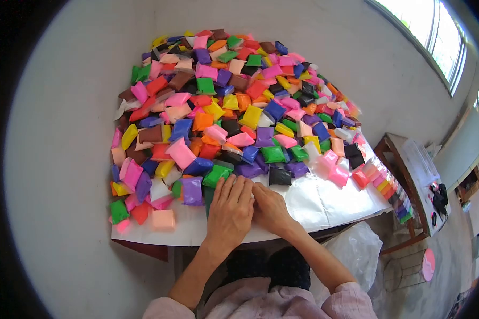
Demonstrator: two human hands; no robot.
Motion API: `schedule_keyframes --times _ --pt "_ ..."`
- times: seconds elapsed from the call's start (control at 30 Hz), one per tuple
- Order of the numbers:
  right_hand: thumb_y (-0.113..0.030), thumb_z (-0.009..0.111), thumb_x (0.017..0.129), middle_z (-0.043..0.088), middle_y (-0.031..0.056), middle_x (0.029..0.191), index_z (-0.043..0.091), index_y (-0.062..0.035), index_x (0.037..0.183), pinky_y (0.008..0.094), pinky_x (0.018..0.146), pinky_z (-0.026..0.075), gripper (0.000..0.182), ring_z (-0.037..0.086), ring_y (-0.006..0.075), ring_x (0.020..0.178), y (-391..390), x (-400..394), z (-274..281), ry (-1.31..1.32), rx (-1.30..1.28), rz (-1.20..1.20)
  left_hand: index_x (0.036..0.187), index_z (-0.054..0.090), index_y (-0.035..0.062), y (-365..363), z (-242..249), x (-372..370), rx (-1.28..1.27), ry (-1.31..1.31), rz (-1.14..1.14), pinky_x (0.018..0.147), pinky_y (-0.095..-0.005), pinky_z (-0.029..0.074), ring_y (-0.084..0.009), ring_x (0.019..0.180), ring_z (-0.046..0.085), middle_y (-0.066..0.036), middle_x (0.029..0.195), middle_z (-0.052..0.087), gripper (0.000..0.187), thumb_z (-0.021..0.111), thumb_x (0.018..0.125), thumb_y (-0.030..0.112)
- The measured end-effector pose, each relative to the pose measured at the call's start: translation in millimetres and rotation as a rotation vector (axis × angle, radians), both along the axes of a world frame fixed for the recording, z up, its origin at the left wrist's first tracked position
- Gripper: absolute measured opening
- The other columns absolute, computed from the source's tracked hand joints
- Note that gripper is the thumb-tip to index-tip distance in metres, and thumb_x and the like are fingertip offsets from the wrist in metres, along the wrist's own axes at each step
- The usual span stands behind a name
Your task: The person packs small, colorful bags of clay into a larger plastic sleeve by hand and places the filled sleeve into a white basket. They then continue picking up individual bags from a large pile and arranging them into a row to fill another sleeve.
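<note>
My left hand lies palm down near the table's front edge, its fingers stretched out and close together. Under it a dark green thing shows only along one side; its kind is hidden. Just beyond the fingertips is a shiny green packet. My right hand is against the left one, fingers bent inward and mostly hidden, so what they grip cannot be made out. Left of my hands sits a purple packet, and a black packet lies past my right hand.
A large heap of colored packets covers the white-topped table up to the wall. A strip of small multicolored packets hangs at the right corner. Clear plastic is below the edge; a wooden table stands to the right.
</note>
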State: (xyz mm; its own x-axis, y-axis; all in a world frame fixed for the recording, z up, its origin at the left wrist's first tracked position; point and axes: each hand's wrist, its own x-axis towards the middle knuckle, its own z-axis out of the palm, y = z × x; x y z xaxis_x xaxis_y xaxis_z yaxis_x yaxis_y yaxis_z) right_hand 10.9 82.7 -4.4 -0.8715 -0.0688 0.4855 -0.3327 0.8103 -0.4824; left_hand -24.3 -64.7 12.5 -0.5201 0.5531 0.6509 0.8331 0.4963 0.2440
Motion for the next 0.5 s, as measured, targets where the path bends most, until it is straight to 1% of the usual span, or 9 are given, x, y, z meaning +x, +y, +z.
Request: schedule_keyframes --times 0.1,0.2,0.3,0.5 --pt "-0.003 0.062 0.079 0.061 0.0181 0.109 0.048 -0.0005 0.126 0.0459 0.082 0.050 0.049 0.061 0.0379 0.101 -4 3 2 0.023 -0.109 -0.028 0.132 0.053 -0.0016 0 3 2 0.037 -0.003 0.003 0.113 -0.0501 0.032 -0.0368 0.128 0.047 -0.018 0.131 0.055 0.048 0.063 0.086 0.009" --pt "-0.003 0.063 0.079 0.061 0.0190 0.111 0.047 -0.0011 0.128 0.0460 0.083 0.050 0.052 0.061 0.0377 0.102 -3 3 2 -0.017 -0.149 -0.053 0.133 0.053 -0.0016 -1 4 1 0.021 0.000 -0.027 0.113 -0.0494 0.032 -0.0374 0.130 0.045 -0.018 0.133 0.054 0.051 0.064 0.084 0.009" --pt "-0.004 0.064 0.078 0.060 0.0197 0.112 0.046 -0.0014 0.130 0.0468 0.084 0.050 0.055 0.061 0.0384 0.102 -1 0 -4 -0.050 -0.030 -0.057 0.130 0.055 -0.0008 -2 4 2 0.017 0.026 -0.028 0.113 -0.0487 0.033 -0.0358 0.130 0.046 -0.017 0.132 0.055 0.048 0.066 0.085 0.012" --pt "-0.008 0.067 0.078 0.059 0.0204 0.114 0.044 -0.0015 0.133 0.0466 0.083 0.050 0.060 0.060 0.0398 0.102 3 0 -10 -0.040 -0.039 -0.048 0.128 0.056 -0.0009 -2 6 2 0.018 0.025 -0.043 0.113 -0.0504 0.033 -0.0367 0.130 0.046 -0.018 0.132 0.055 0.047 0.067 0.084 0.012"
